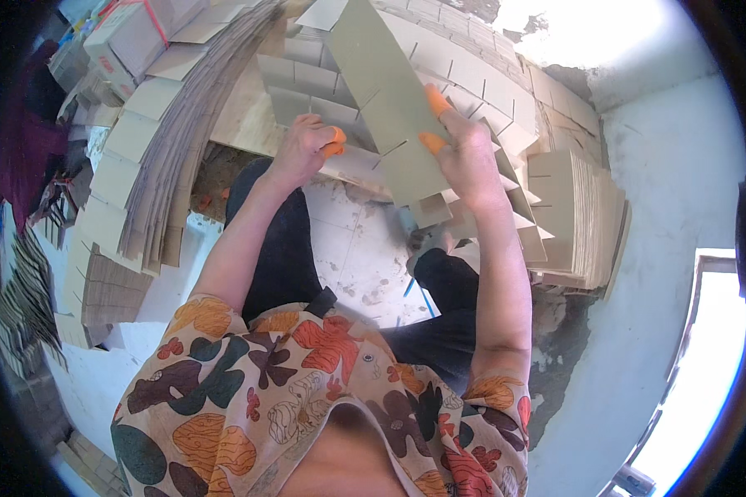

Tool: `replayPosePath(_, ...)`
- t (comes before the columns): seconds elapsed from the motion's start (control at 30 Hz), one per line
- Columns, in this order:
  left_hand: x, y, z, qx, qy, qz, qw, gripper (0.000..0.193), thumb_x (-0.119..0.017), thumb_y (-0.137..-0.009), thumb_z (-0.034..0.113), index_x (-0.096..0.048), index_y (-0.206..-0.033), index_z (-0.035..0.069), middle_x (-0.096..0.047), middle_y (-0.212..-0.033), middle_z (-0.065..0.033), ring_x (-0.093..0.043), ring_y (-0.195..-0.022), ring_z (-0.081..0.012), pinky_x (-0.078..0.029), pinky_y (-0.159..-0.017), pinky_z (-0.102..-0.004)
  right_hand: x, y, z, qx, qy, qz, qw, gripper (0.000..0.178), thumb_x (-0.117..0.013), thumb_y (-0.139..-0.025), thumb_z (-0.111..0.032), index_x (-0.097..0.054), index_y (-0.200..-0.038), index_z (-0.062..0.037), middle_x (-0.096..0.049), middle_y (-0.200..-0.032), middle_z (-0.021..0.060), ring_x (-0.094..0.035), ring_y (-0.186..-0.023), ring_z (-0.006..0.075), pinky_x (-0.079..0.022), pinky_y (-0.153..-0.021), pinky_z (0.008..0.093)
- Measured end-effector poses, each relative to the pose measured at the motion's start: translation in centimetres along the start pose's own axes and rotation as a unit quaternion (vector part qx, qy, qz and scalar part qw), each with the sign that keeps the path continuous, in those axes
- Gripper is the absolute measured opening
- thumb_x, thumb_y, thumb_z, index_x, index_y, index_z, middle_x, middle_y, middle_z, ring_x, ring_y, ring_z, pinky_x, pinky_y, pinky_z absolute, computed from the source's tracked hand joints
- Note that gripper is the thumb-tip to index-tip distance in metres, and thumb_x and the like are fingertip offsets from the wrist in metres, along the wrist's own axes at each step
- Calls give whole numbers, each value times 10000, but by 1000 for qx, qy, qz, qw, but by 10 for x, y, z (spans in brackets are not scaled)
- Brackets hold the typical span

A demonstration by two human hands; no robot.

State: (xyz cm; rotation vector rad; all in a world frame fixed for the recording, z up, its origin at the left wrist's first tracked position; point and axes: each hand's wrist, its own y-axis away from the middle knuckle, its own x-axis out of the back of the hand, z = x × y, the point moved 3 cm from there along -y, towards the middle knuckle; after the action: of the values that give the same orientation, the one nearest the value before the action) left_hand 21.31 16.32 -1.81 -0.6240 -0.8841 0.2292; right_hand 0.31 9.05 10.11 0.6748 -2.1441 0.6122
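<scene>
A long slotted cardboard strip (385, 108) stands tilted in front of me, its lower end toward my knees. My right hand (466, 157) grips it by its right edge, with orange covers on the thumb and a finger. To the strip's left is my left hand (305, 149), closed, its orange-covered fingertips curled in. Whatever those fingers may hold is hidden. Just beyond the left hand, partly assembled cardboard dividers (311, 79) stand in rows. More crossed strips (522, 203) jut out beside my right wrist.
Long stacks of slotted cardboard (153, 108) curve along the left. Another stack (576, 207) stands by the wall at right. A closed carton (128, 41) sits at the far left. Under the dividers lies a wooden board (244, 120). My bent legs flank the stained tile floor (348, 248).
</scene>
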Motion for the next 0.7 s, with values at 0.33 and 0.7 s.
replayPosePath(0.33,-8,0,-7,26,-4,-24,999,109,-700,-731,54,-618,-802,69,-634,-708,-74,-613,-707,-259,-434,-921,-442,-14,0,-1,26,13,-3,1000,322,-625,-762,81,-576,-1080,57,-617,-987,280,-625,-823,376,-492,-728,330)
replayPosePath(0.7,-5,-4,-3,12,5,-15,1000,121,-712,-697,59,-625,-781,62,-611,-697,-85,-575,-739,-286,-433,-759,-392,-34,-2,4,87,-2,-64,994,242,-570,-717,61,-583,-958,75,-598,-799,293,-631,-772,395,-497,-672,448)
